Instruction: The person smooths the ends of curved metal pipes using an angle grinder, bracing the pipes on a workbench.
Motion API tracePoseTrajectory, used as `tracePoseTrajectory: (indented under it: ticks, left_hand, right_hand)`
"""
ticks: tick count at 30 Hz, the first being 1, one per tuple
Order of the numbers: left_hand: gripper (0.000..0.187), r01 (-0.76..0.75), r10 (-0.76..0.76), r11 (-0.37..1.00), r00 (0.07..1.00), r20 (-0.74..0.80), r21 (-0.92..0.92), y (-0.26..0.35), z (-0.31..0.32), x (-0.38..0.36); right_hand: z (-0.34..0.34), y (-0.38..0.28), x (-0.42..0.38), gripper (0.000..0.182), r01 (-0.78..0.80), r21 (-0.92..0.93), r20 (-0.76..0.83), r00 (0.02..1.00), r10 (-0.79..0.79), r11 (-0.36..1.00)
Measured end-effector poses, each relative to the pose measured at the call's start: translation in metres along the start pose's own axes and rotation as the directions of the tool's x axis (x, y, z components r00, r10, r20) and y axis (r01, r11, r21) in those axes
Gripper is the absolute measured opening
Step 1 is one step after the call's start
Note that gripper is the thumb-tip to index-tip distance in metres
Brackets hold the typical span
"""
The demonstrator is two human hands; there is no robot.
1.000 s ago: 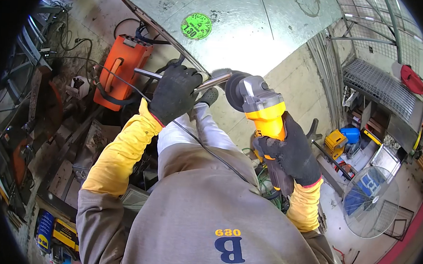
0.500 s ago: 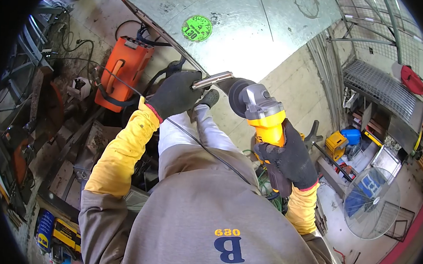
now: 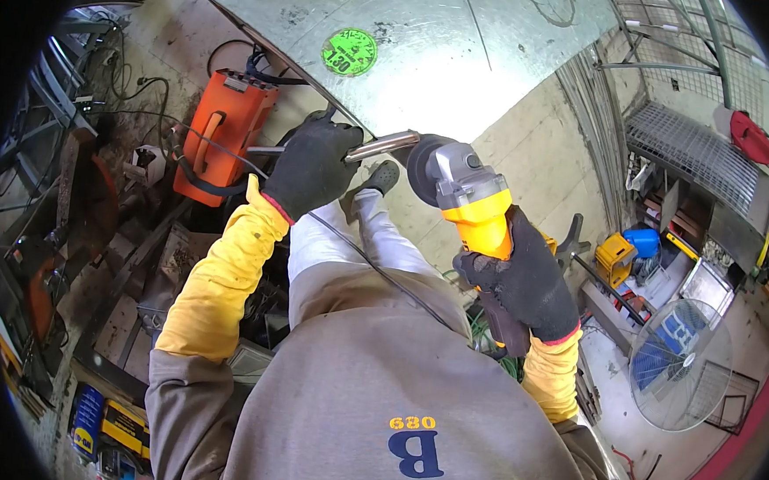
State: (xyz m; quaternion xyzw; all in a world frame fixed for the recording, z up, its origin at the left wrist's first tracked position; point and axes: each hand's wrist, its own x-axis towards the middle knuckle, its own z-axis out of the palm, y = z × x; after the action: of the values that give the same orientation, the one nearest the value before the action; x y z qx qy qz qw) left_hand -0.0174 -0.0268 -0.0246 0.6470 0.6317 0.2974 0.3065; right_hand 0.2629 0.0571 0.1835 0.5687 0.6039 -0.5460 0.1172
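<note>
My left hand [image 3: 314, 164], in a black glove, is closed around a short shiny metal tube [image 3: 385, 145] whose end points to the right. In my right hand [image 3: 532, 280], also gloved, is a yellow and grey angle grinder [image 3: 479, 209], gripped by its body. Its dark disc [image 3: 421, 167] stands right at the tube's free end. Both hands are in front of my body, by the near edge of a metal-topped table [image 3: 447, 85]. A dark cable [image 3: 391, 280] runs across my lap.
An orange machine with a handle [image 3: 225, 133] stands on the floor to the left. At the right are a round fan [image 3: 681, 364], a yellow tool case [image 3: 615, 258] and a wire-mesh rack [image 3: 693, 158]. A green round sticker [image 3: 349, 52] marks the tabletop.
The grinder and tube have shifted slightly left together, the disc still at the tube's end. More of a rod shows left of my left hand. The view has shifted a little.
</note>
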Motion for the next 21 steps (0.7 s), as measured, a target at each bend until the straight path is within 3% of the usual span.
tracePoseTrajectory:
  ticks: [2, 6, 9, 11, 14, 21]
  left_hand:
    - [0.011, 0.110, -0.107, 0.993, 0.991, 0.075, -0.034, 0.001, -0.001, 0.001]
    - [0.011, 0.151, -0.141, 0.985, 0.984, 0.109, -0.086, 0.001, -0.003, 0.001]
    - [0.008, 0.029, -0.029, 1.000, 0.999, 0.033, -0.001, 0.000, -0.001, 0.002]
    - [0.008, -0.043, 0.042, 0.991, 0.999, 0.012, 0.129, 0.004, -0.004, 0.003]
    - [0.014, -0.115, 0.122, 0.955, 0.993, -0.007, 0.275, 0.013, -0.010, 0.003]
    - [0.021, -0.146, 0.176, 0.930, 0.983, -0.060, 0.338, 0.017, -0.011, 0.002]
  right_hand:
    - [0.001, 0.004, -0.003, 0.064, -0.034, -0.010, -0.015, 0.999, 0.034, 0.999]
    - [0.002, 0.008, -0.004, 0.064, -0.038, -0.014, -0.025, 0.999, 0.038, 0.999]
    - [-0.001, 0.001, -0.003, 0.064, -0.007, 0.082, -0.006, 1.000, 0.008, 0.997]
    - [-0.001, -0.012, 0.000, 0.065, -0.036, -0.037, -0.019, 0.999, 0.035, 0.999]
    - [0.002, -0.008, 0.001, 0.065, 0.001, -0.030, -0.037, 0.999, -0.003, 1.000]
    - [0.001, -0.012, 0.000, 0.065, -0.004, -0.070, -0.009, 1.000, 0.004, 0.998]
